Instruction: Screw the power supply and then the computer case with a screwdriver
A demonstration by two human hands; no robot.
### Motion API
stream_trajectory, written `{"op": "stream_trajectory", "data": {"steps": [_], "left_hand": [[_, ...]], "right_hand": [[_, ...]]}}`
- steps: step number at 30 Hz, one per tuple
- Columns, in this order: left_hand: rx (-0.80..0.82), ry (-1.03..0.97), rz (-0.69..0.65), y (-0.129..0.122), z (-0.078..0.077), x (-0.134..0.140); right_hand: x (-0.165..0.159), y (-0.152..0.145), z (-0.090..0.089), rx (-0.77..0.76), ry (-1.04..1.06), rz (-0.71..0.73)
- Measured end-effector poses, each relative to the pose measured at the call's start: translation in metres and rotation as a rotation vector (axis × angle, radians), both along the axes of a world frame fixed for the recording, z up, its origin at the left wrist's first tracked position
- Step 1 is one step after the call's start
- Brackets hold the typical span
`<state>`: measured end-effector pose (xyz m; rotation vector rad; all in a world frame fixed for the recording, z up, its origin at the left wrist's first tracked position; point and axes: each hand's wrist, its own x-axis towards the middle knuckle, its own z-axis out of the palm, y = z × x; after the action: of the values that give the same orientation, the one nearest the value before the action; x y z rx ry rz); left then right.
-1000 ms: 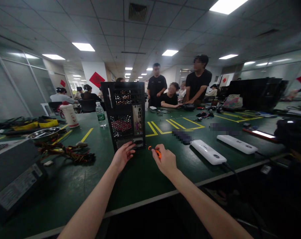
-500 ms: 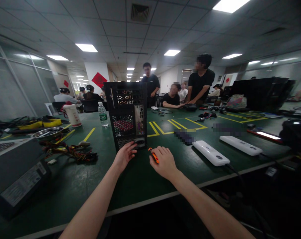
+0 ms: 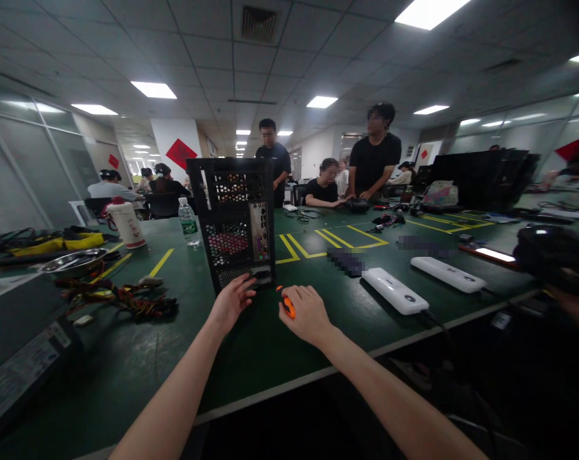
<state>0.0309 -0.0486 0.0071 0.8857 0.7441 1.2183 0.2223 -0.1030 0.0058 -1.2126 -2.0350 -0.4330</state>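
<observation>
A black computer case (image 3: 228, 217) stands upright on the green table, its rear panel with perforated grilles and ports facing me. At the panel's lower edge, by the power supply (image 3: 265, 273), my left hand (image 3: 232, 300) is open with fingers spread; whether the fingertips touch the metal I cannot tell. Just right of the case, my right hand (image 3: 307, 312) is closed around a screwdriver (image 3: 288, 306) with an orange and black handle. Its dark front end points up and left toward the case's lower right corner, and the tip is hard to make out.
To the left lie a grey power supply unit (image 3: 25, 345), bundled cables (image 3: 140, 300), a metal dish (image 3: 73, 260), a white flask (image 3: 126, 223) and a water bottle (image 3: 188, 223). White power banks (image 3: 395, 291) rest at right. Several people are beyond the table.
The whole view has shifted, so everything sits slightly further left. Both hands stay close to the lower case, and the screwdriver handle has tilted a little in my right hand.
</observation>
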Motion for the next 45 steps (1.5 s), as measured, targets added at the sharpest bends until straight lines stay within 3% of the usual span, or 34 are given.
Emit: {"op": "stream_trajectory", "data": {"steps": [9, 20, 27, 35, 45], "left_hand": [[0.0, -0.003, -0.004, 0.0007, -0.0007, 0.0], [0.016, -0.019, -0.001, -0.0013, 0.0005, 0.0003], [0.006, -0.008, 0.005, -0.0021, 0.0023, 0.0007], [0.0, -0.003, 0.011, -0.0035, 0.0037, 0.0012], [-0.017, -0.005, 0.019, -0.0023, 0.0032, 0.0006]], "right_hand": [[0.0011, 0.0026, -0.0043, -0.013, 0.056, -0.061], [-0.0018, -0.0022, 0.003, -0.009, -0.072, 0.066], [-0.0002, 0.0004, -0.0028, -0.095, 0.056, -0.039], [-0.0019, -0.0006, 0.0002, -0.09, -0.038, 0.079], [-0.0017, 0.0035, -0.0036, -0.092, 0.104, 0.074]]}}
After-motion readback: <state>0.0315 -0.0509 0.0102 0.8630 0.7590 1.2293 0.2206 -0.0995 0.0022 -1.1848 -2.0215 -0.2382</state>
